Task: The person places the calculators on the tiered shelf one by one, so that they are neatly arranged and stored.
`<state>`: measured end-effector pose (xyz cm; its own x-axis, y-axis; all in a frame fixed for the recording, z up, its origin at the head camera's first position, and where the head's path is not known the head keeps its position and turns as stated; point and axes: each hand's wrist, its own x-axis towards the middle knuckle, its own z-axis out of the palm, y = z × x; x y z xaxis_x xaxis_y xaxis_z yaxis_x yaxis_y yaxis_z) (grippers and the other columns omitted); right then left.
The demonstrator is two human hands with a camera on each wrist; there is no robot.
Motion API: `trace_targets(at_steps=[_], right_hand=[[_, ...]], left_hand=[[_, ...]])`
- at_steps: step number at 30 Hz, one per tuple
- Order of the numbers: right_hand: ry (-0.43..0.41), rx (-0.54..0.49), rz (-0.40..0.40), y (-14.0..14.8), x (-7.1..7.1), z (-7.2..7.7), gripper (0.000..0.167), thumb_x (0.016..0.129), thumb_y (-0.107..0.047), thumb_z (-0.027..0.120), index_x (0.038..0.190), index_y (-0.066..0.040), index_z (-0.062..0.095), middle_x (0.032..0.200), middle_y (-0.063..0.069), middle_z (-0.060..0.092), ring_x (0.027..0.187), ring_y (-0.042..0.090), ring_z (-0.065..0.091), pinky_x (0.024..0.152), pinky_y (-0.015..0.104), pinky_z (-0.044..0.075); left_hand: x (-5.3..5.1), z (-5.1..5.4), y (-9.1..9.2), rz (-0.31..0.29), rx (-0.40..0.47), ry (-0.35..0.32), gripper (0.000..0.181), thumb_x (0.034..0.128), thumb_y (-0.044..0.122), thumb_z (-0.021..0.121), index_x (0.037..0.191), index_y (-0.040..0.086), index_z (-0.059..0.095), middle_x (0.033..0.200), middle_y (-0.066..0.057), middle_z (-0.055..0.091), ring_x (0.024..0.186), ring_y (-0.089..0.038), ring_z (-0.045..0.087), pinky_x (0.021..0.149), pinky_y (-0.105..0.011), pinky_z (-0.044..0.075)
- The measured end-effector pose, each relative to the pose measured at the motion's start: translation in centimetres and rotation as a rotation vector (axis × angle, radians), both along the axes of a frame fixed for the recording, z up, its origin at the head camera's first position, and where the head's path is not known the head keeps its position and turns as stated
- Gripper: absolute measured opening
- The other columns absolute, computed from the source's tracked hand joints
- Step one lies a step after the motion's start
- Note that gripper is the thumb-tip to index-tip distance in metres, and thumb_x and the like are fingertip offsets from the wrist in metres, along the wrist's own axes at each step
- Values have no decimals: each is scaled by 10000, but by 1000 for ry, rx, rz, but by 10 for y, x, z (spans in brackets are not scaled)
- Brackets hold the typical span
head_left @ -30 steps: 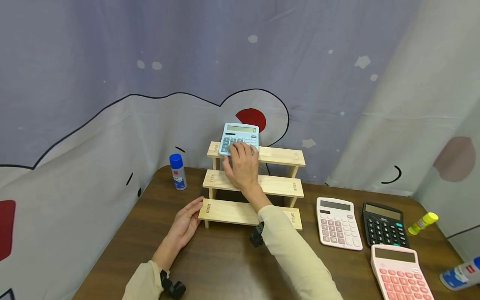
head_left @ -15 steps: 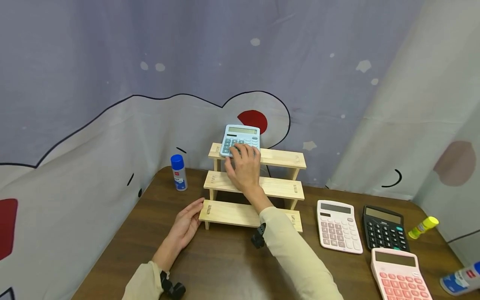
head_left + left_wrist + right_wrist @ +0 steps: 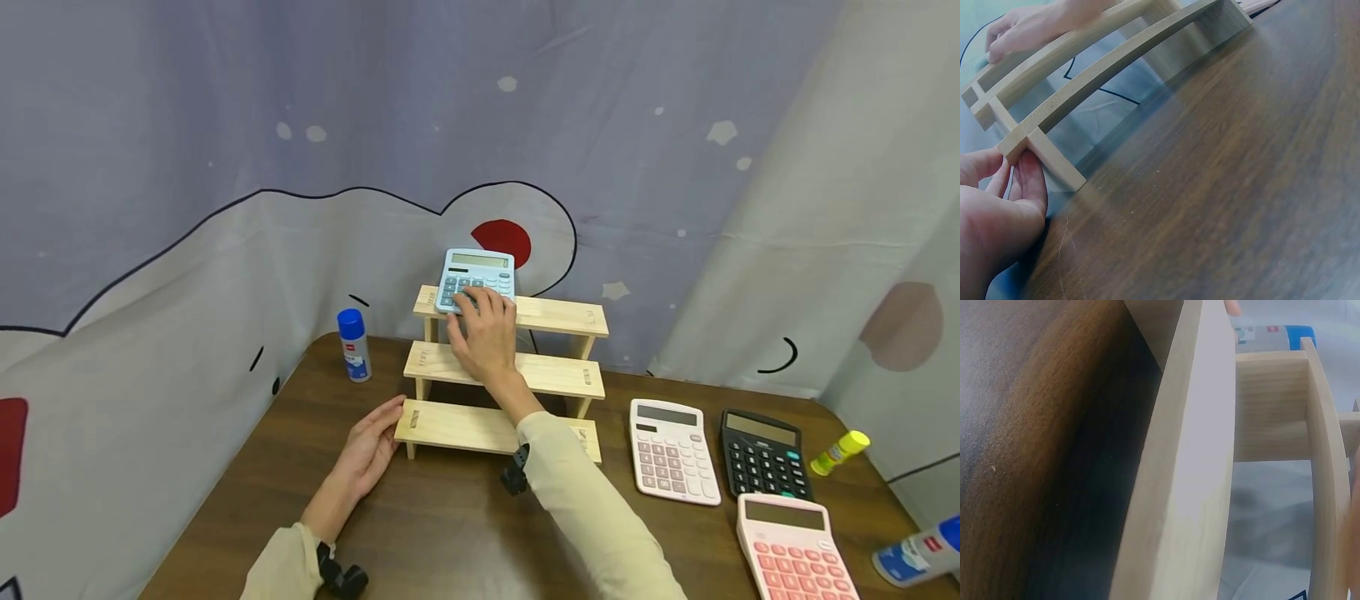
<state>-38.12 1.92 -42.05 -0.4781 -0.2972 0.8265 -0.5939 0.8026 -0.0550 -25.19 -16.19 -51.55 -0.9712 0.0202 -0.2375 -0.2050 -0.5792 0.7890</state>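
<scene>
On the dark wood-grain tabletop [image 3: 435, 533], the likeliest trouble is with the three-tier wooden stand [image 3: 555, 372]: a backward push from above could slide or rock it, since it looks light and only its narrow legs bear it. Should its top board [image 3: 558, 315] shift, the light-blue desktop calculator [image 3: 480, 271] on the left part of that board would be at risk. Its display end reaches up past the board's back edge, whether overhanging or propped at a slant I cannot tell; pushed too far, it might tip off behind. The right sleeve [image 3: 600, 508] crosses in front of the bottom board [image 3: 465, 427], so a low forearm could probably knock the tiers while drawing away. As for pose, the right arm reaches forward and leftward over the lower tiers, with the right hand [image 3: 483, 337] back-up, its fingers gently bent on the lower keys and its thumb beside the calculator's front edge; whether it pinches that edge cannot be told. The left arm lies lower and to the left, its left hand [image 3: 371, 454] gripping the bottom board's left end with fingertips tucked beneath, which should help steady the stand.
</scene>
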Motion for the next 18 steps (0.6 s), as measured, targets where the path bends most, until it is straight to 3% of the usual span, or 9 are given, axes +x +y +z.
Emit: trace_targets(at_steps=[2, 8, 13, 18], right_hand=[[-7, 5, 0, 0, 0, 0, 320, 979, -341, 527, 1179, -159, 699, 1272, 52, 634, 1220, 247, 521, 1008, 444, 366], [-16, 3, 9, -1, 1, 0, 314, 983, -344, 534, 1179, -164, 700, 1271, 53, 630, 1212, 248, 517, 1009, 448, 358], [-28, 7, 6, 0, 2, 1, 315, 987, -346, 526, 1182, -170, 699, 1280, 49, 628, 1222, 244, 512, 1010, 441, 358], [-35, 1, 7, 0, 2, 2, 320, 988, -350, 521, 1187, -174, 699, 1287, 48, 626, 1228, 241, 508, 1018, 441, 356]], left_hand=[[0, 0, 0, -1, 1, 0, 523, 1059, 85, 452, 1544, -20, 288, 1402, -42, 549, 1088, -6, 611, 931, -196, 489], [0, -1, 0, 2, 5, 4, 520, 1058, 80, 451, 1541, -27, 289, 1202, 50, 645, 1080, -14, 617, 916, -200, 495], [0, -2, 1, 3, 5, 3, 513, 1060, 79, 446, 1538, -30, 294, 1385, -47, 551, 1088, -10, 615, 925, -201, 494], [-1, -2, 1, 0, -4, 13, 519, 1058, 85, 450, 1539, -29, 291, 1297, 6, 595, 1095, -5, 610, 930, -196, 490]])
